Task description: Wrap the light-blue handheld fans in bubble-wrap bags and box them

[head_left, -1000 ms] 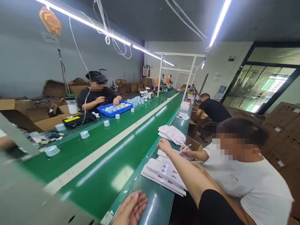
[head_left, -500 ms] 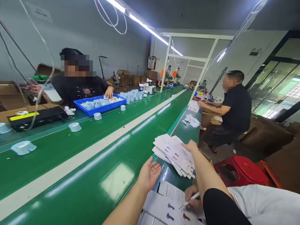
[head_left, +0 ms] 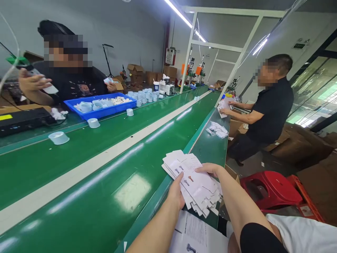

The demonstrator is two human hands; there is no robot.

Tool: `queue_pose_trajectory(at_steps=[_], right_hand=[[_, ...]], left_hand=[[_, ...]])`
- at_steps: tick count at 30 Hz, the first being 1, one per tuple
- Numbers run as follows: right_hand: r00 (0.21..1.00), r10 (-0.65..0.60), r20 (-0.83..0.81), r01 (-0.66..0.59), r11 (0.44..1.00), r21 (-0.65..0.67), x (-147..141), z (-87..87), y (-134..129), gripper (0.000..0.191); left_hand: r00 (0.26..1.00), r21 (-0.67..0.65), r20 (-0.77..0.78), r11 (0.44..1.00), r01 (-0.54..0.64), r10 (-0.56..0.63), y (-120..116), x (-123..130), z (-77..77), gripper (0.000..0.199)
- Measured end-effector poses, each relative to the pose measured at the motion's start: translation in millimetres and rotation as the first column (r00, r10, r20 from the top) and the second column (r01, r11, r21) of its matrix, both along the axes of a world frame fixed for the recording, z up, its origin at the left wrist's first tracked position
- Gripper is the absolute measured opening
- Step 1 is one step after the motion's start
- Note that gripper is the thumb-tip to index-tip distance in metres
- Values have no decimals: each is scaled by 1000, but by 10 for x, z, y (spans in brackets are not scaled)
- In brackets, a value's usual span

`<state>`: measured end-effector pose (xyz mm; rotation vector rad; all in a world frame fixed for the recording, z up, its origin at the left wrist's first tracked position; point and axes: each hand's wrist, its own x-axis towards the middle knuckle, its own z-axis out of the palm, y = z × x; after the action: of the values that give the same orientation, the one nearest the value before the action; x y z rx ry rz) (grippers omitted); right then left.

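Note:
A fanned pile of flattened white cartons, printed with small grey and orange-red pictures, lies on the narrow dark green ledge beside the belt. My left hand grips its near left edge, thumb on top and fingers hidden underneath. On the right side, my right hand curls over the pile's edge with its fingertips on the top sheet. Closer to me lies another printed white carton, partly covered by my left forearm.
A green conveyor belt runs away from me. Across it, a person handles a pale blue part near a blue tray and several pale blue cups. Beyond the plastic packets, another person holds a carton. A red stool stands right.
Both hands have closed on the carton pile, which sits nearer to me. The pen-holding hand over the near carton is gone from view. The person across has raised a pale blue part.

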<state>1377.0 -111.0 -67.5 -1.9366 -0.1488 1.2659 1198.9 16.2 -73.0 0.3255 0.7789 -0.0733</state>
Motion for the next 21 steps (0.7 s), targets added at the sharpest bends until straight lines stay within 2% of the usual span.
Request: queue_pose_trajectory(at_steps=[3, 6, 8, 10, 12, 13, 14, 15, 17, 19, 21], right_hand=[[999, 10, -38, -6, 995, 104, -153, 155, 151, 51], [998, 24, -55, -11, 976, 220, -407, 438, 333, 60], [998, 43, -51, -23, 940, 341, -685, 672, 434, 72], [997, 58, -41, -31, 873, 487, -1070, 911, 483, 82], [999, 44, -28, -19, 803, 596, -1553, 1130, 448, 88], [1000, 19, -13, -6, 776, 631, -1825, 1224, 390, 89], [1000, -16, 10, 5, 758, 652, -2113, 1302, 302, 90], [998, -53, 37, 16, 750, 662, -2415, 1359, 184, 91], [993, -106, 54, 44, 751, 659, -3054, 1390, -136, 92], [993, -113, -17, 100, 781, 616, -3727, 1288, -522, 94], [984, -108, -139, 168, 815, 555, -4406, 1057, -889, 95]], left_hand=[[991, 90, 84, 990, -110, 102, 88, -63, 156, 38], [971, 319, 158, 921, -221, 178, 230, -247, 500, 53], [966, 522, 189, 815, -252, 177, 304, -484, 810, 62], [960, 705, 221, 652, -279, 171, 324, -826, 1133, 70], [957, 799, 257, 528, -289, 135, 273, -1268, 1408, 76], [959, 818, 260, 500, -283, 116, 220, -1525, 1511, 78], [962, 824, 253, 498, -270, 103, 145, -1806, 1583, 80], [966, 817, 239, 519, -253, 94, 48, -2109, 1621, 83], [972, 757, 222, 615, -223, 79, -215, -2776, 1591, 89], [974, 635, 225, 753, -174, 36, -543, -3486, 1435, 95], [978, 488, 207, 867, -103, 0, -866, -4171, 1192, 97]])
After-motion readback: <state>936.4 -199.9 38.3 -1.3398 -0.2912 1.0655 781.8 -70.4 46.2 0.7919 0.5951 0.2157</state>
